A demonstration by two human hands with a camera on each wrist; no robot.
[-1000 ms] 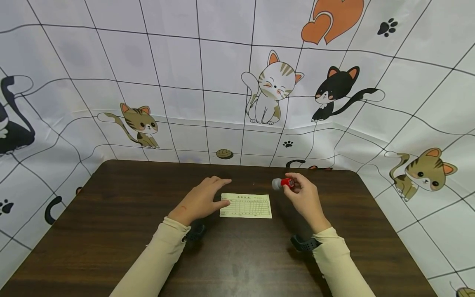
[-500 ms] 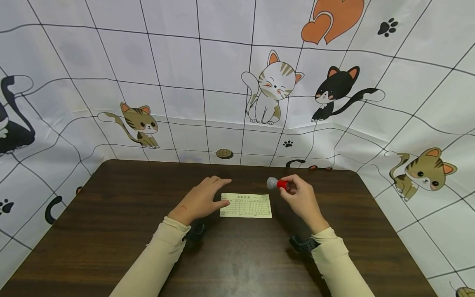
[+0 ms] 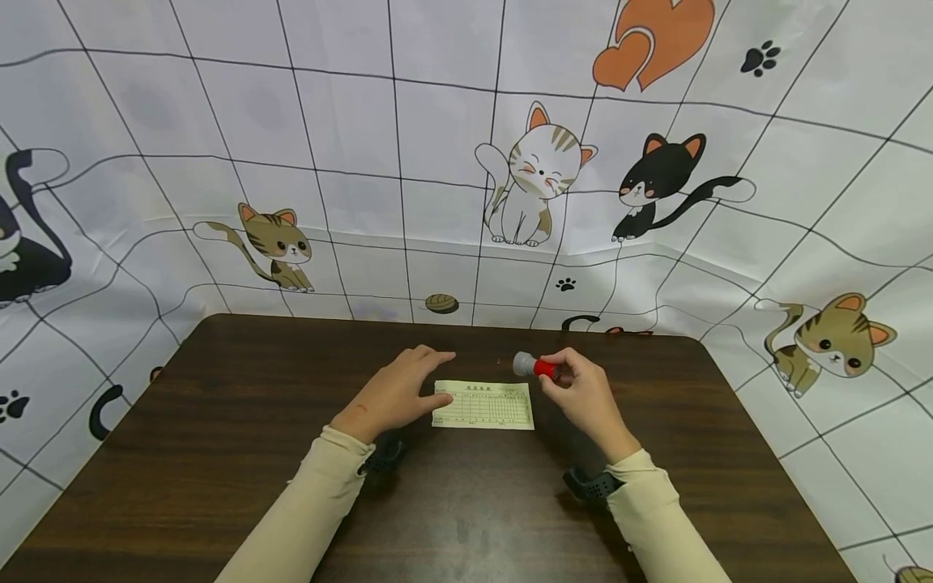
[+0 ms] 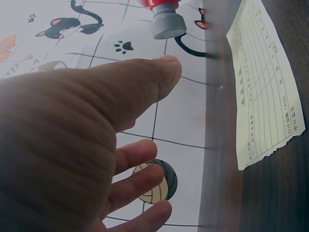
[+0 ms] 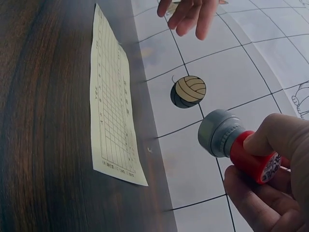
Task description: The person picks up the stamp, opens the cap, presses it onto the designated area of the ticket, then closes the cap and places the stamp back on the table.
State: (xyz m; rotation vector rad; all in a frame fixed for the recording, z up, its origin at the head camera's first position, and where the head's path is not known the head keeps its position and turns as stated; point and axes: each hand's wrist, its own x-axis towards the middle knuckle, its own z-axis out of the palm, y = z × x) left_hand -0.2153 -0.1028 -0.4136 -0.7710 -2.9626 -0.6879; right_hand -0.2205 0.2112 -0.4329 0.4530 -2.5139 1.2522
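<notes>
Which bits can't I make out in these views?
- Head: the print on the paper slip is too small to read; the left hand hides part of the slip's left edge.
- Left wrist: the picture's top edge cuts off the red-and-grey object.
- Right wrist: the right hand covers part of that object; the top edge crops the left hand.
</notes>
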